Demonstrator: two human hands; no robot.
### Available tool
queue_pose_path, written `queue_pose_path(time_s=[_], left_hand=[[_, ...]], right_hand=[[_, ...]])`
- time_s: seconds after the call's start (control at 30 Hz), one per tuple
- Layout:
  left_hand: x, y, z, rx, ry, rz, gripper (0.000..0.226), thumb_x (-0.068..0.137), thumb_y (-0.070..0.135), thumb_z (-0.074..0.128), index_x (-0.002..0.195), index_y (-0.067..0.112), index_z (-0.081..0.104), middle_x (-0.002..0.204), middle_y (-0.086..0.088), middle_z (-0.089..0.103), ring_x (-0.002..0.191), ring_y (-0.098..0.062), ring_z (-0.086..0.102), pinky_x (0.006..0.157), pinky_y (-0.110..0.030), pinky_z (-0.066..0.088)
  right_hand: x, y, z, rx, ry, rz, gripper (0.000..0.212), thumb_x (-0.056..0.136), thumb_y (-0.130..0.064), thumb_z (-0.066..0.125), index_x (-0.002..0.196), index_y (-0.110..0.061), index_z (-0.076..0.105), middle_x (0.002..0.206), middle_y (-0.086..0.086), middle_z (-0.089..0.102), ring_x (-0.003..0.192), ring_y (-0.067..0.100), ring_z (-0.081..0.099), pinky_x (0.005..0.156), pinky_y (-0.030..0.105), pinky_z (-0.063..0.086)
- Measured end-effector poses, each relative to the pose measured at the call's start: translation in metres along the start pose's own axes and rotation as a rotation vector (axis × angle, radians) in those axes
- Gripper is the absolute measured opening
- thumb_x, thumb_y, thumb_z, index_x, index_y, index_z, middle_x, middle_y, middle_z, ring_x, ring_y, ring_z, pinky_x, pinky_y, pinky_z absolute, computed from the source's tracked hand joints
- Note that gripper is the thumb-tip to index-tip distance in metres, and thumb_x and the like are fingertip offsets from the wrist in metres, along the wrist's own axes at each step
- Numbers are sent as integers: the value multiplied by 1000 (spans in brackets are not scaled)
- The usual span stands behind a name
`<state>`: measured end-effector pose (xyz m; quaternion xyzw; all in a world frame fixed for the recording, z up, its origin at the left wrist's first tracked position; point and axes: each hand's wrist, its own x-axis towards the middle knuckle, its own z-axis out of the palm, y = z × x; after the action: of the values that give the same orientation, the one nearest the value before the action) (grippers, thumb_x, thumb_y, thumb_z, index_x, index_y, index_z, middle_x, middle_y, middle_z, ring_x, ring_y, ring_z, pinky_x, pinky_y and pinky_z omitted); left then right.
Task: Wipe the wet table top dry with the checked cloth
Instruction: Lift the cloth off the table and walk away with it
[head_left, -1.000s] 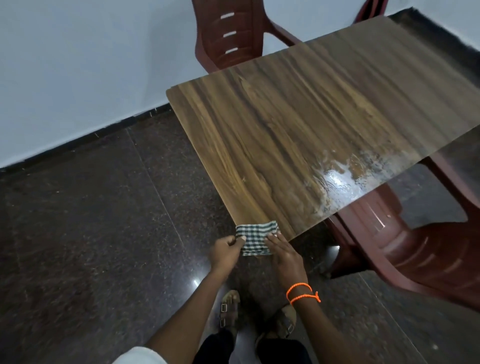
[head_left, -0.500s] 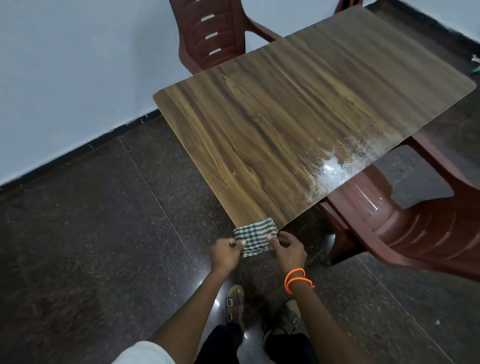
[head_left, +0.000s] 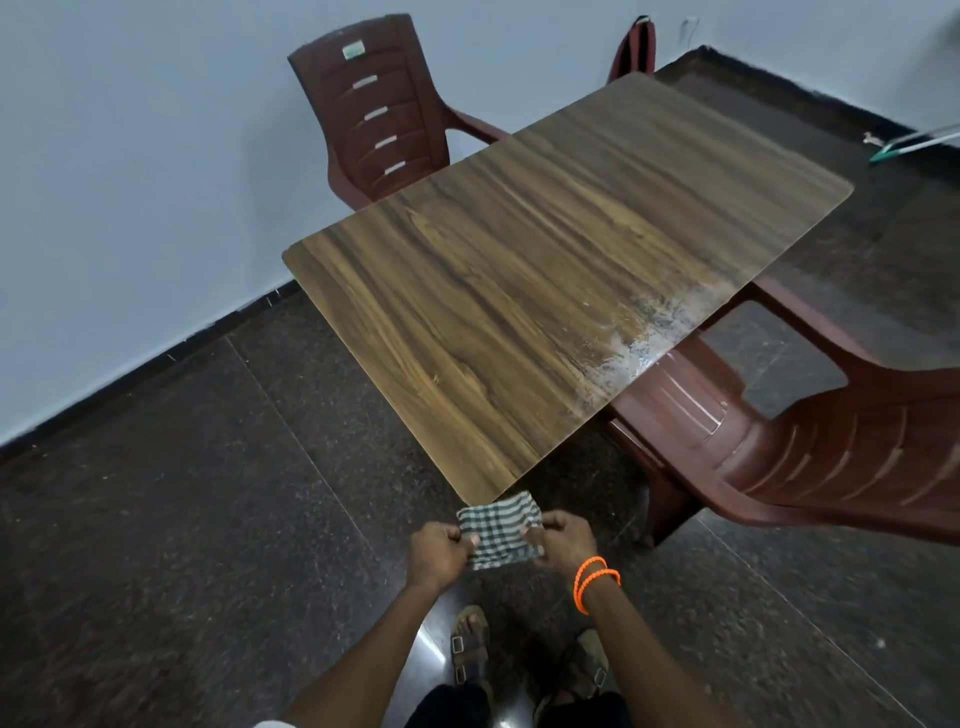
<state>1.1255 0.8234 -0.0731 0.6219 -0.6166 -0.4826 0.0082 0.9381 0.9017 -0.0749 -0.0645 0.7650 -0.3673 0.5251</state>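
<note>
Nearest the camera, two sandalled feet stood on the dark polished floor, with dark trousers at the bottom edge of view. Both forearms reached forward from there. An orange band, wound twice, sat on the right wrist.

Left hand was closed in a fist on the left edge of the checked cloth. Right hand pinched the cloth's right edge between thumb and fingers. The cloth was folded small, green-and-white check, held taut between the two hands in the air. Its far edge lay just below the near corner of the table top; whether it touched that corner could not be told.

The table top was wood-grain brown, rectangular with rounded corners, seen at a slant. A wet patch showed as pale streaks and glare along its right-hand edge, towards the near end. The rest of the surface looked matt.

A dark red plastic chair stood at the right side, its seat partly under the wet edge. A second chair of the same kind stood at the far left side, its back to the pale wall. The top of a third chair showed beyond the far end. A long-handled tool lay on the floor at far right; too small to identify
</note>
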Motion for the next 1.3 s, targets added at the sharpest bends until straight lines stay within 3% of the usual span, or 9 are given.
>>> queue_pose_path(time_s=[0.17,0.3,0.4,0.53,0.67,0.83,1.0,1.13,1.3], left_hand=[[-38,36,18,62,-80,110,34,88,30,73,58,16,66,55,7,64,47,4,54,50,-15,41],[-51,82,35,45,-131,208,38,88,35,73,59,11,65,58,-4,67,49,-2,54,50,-24,43],[-64,126,52,45,-164,296,34,88,33,73,60,16,67,58,2,67,51,0,58,49,-19,43],[-77,180,82,5,-199,330,19,84,39,73,78,22,78,71,8,75,71,-9,72,73,-35,58],[-100,240,122,-79,-225,330,8,77,46,75,75,38,78,73,14,75,75,-6,72,81,-38,59],[-127,306,172,-143,-284,336,13,79,40,77,78,28,80,76,8,76,82,-11,73,81,-37,59],[-155,368,221,-245,-375,303,10,85,19,76,79,10,78,76,-2,76,71,-9,72,63,-21,55],[-153,405,259,-270,-452,289,30,69,43,80,84,17,80,85,-6,78,86,-25,75,86,-47,59],[-154,463,308,-323,-477,313,13,87,24,75,86,12,79,82,-3,78,77,-16,74,74,-35,59]], right_hand=[[-36,6,-47,68,44,-31,14,71,-11,79,82,-12,70,82,9,74,77,24,70,61,37,58],[-58,1,-100,176,68,-86,18,72,-12,80,86,-8,70,86,13,73,83,29,70,72,47,57],[-81,-12,-144,256,107,-142,18,75,-10,77,89,-5,68,89,14,73,80,26,69,75,45,55],[-110,-32,-199,378,178,-200,14,79,-1,71,91,0,66,86,13,72,73,19,69,58,28,55],[-128,-40,-262,448,246,-238,15,79,-2,71,93,1,67,89,14,72,75,18,67,55,24,52],[-141,-40,-341,517,311,-266,18,77,-8,75,93,-2,68,91,10,73,78,15,68,56,24,51],[-149,-40,-411,604,374,-293,21,75,-7,77,93,0,69,88,11,73,73,16,68,55,27,52],[-142,-44,-464,620,402,-286,22,73,-13,79,91,-5,70,95,14,72,83,20,68,73,40,56],[-129,-65,-530,696,414,-316,22,75,-7,76,94,0,68,92,12,73,83,21,69,64,31,56]])
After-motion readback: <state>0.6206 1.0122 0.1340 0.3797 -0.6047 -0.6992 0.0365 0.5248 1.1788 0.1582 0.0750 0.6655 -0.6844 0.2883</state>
